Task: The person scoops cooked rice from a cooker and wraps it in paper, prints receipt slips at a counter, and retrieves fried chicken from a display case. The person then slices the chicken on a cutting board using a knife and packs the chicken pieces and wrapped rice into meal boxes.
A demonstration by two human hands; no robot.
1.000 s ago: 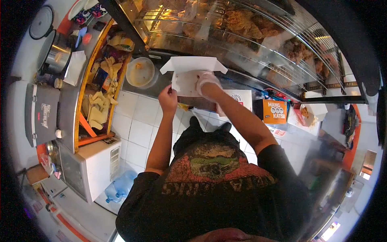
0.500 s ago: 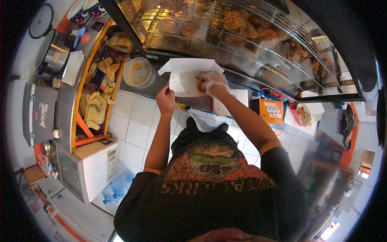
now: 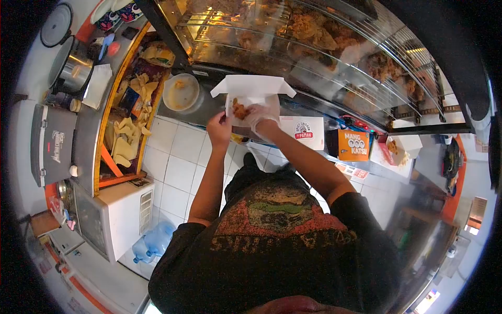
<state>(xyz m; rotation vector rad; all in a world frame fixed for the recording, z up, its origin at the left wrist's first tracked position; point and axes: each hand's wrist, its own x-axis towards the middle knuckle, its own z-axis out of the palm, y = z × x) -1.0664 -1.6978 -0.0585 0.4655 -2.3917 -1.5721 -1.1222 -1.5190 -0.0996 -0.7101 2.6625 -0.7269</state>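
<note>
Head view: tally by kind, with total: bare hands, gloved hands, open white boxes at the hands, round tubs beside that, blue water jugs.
Bare left hand: 1
Gloved right hand: 1
Open white box: 1
Round tub: 1
Blue water jugs: 2
Total: 6

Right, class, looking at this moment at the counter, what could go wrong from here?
The open white box sits near the front edge of the counter, so a push might tip it off.
The left hand is bare and close to the chicken piece; it could touch the food.
The gloved right hand could lose its grip on the piece.
</note>
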